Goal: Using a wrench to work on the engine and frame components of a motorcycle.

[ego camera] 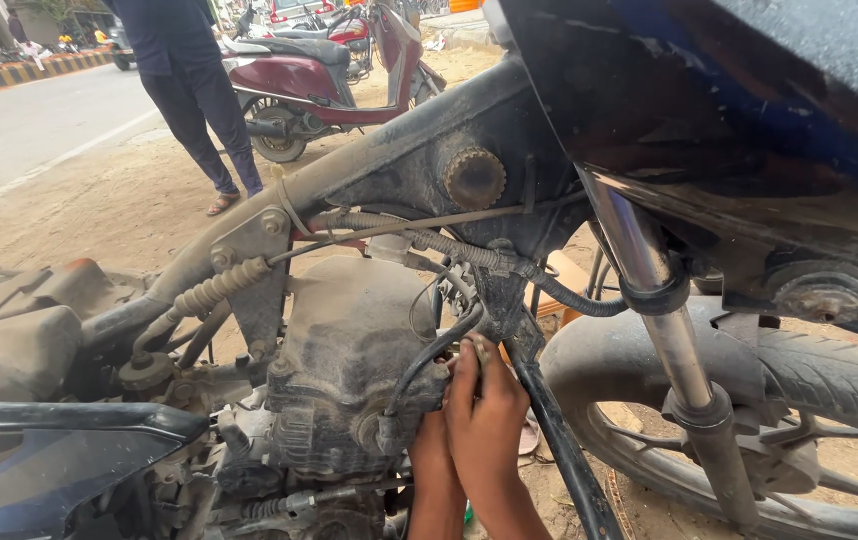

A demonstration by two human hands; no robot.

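A stripped, dusty motorcycle fills the view. Its grey engine (349, 350) sits under the bare frame tube (389, 165). My right hand (487, 415) reaches up from the bottom edge to the engine's front, beside the black down tube (549, 420). Its fingers are pinched together on a small metal part (477, 349) next to a black hose (429, 355). My left hand (431, 450) lies just left of it against the engine, mostly hidden behind the right hand, so its grip is unclear.
The front fork (669, 340) and front tyre (829, 375) stand to the right. Ribbed cables (429, 240) run across above the engine. A person in dark clothes (194, 90) stands on the sandy ground at the back left, near a parked maroon scooter (319, 75).
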